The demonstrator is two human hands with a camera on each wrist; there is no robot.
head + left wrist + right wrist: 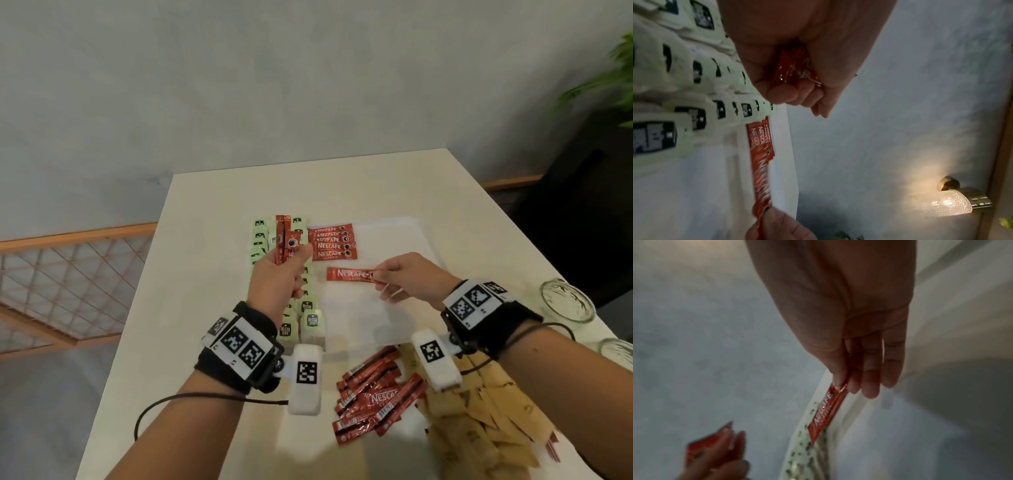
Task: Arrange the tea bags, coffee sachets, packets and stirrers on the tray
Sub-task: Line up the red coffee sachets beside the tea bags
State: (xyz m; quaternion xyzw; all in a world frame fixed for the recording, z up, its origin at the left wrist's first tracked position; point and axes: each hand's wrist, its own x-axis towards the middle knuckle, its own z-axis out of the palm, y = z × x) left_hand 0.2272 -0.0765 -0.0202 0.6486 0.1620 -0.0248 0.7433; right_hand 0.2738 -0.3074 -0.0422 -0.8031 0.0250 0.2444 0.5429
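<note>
A white tray lies mid-table. Pale green tea bags stand in rows along its left side. Several red coffee sachets lie stacked at its far left. My left hand grips a small bunch of red sachets upright above the tea bags; the bunch shows inside the curled fingers. My right hand pinches one red sachet by its end, level above the tray; in the right wrist view that sachet hangs from thumb and fingers.
A loose pile of red sachets lies on the table in front of the tray, with brown paper packets to its right. Two glass cups stand at the right edge. A wall lamp glows behind.
</note>
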